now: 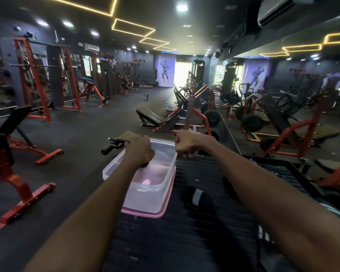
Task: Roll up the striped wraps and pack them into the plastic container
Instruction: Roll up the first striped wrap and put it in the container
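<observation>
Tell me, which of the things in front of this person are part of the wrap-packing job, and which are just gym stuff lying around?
Part of the job:
plastic container
dark roll held in the container by the left hand
striped wrap on the platform
strap gripped by the right hand

Just lying about:
black handle
blue bottle
incline bench

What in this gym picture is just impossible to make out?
All in the head view:
- Dark item under the left hand in the plastic container: the hand covers it.
- Right hand fingers: curled under, so their grip is hidden.
- Dark roll with a grey band: blurred.
- Pink lid under the container: mostly covered.
</observation>
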The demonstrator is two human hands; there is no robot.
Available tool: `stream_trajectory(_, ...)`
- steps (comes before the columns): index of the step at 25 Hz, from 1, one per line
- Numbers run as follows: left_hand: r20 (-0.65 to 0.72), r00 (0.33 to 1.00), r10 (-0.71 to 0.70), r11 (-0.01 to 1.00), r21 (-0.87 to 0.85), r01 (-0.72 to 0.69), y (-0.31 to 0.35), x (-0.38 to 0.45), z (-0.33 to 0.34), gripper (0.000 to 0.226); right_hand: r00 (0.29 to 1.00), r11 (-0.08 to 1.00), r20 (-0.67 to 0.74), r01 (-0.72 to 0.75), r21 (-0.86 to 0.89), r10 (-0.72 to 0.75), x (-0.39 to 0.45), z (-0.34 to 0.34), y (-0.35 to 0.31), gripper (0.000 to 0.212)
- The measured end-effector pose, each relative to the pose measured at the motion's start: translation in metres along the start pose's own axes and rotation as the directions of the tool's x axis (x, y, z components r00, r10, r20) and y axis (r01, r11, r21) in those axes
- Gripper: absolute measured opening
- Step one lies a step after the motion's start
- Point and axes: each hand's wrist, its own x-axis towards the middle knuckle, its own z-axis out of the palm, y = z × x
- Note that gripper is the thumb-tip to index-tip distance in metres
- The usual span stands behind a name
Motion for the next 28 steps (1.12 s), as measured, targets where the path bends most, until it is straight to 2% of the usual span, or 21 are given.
stream_trajectory(1,0.008,1.000,0.013,1.000,0.008,-0.013,0.012,-0.009,-0.010,0.036,0.986,0.996,0.141,-0.088,-0.026,0.091,-0.012,0.003,0.006,0.021)
stream_trajectory(3,-0.009,0.999,0.045,0.997,0.060,-0.045,0.028,-0.018,-0.017,0.028,0.897,0.967,0.361,-0.239,-0.089,0.255,-0.031,0.016,0.019,0.024)
stream_trajectory(5,0.004,0.999,0.044,0.995,0.088,-0.044,0.037,-0.024,-0.017,0.031,0.825,0.942,0.455,-0.289,-0.169,0.335,-0.044,0.034,0.031,0.051)
stream_trajectory(6,0.017,0.999,0.038,0.996,0.081,-0.039,0.039,-0.026,-0.015,0.032,0.817,0.939,0.465,-0.280,-0.199,0.341,-0.048,0.043,0.035,0.059)
stream_trajectory(7,0.041,0.999,0.032,0.998,0.056,-0.035,0.041,-0.028,-0.013,0.034,0.824,0.941,0.458,-0.266,-0.210,0.335,-0.052,0.050,0.038,0.058)
stream_trajectory(9,0.071,0.997,0.035,0.999,0.017,-0.036,0.043,-0.032,-0.009,0.035,0.849,0.947,0.424,-0.256,-0.192,0.315,-0.059,0.060,0.043,0.045)
stream_trajectory(13,0.061,0.997,0.055,0.998,-0.006,-0.055,0.042,-0.035,-0.006,0.032,0.898,0.966,0.356,-0.241,-0.091,0.258,-0.063,0.063,0.052,0.034)
stream_trajectory(16,0.041,0.997,0.061,0.998,-0.021,-0.060,0.030,-0.029,-0.011,0.032,0.941,0.955,0.261,-0.258,0.143,0.215,-0.062,0.047,0.057,0.033)
stream_trajectory(19,0.013,0.998,0.054,0.997,-0.059,-0.053,0.015,-0.014,-0.013,0.036,0.984,0.912,0.043,-0.174,0.371,0.170,-0.052,0.018,0.057,0.031)
stream_trajectory(22,0.024,0.999,0.047,0.992,-0.119,-0.044,-0.006,0.005,-0.006,0.017,0.979,0.899,-0.163,-0.041,0.436,0.124,-0.034,-0.006,0.043,0.022)
stream_trajectory(25,0.026,0.998,0.059,0.992,-0.117,-0.056,-0.015,-0.001,-0.017,0.025,0.951,0.914,-0.293,0.033,0.404,0.095,-0.014,-0.017,0.018,0.010)
stream_trajectory(27,0.022,0.998,0.055,0.998,-0.010,-0.055,-0.017,-0.005,-0.022,0.026,0.950,0.937,-0.308,0.063,0.343,0.049,0.001,-0.016,0.001,0.016)
stream_trajectory(28,0.033,0.999,0.016,0.999,0.047,-0.018,-0.018,-0.007,-0.021,0.024,0.954,0.946,-0.297,0.069,0.317,0.030,0.010,-0.012,-0.007,0.027)
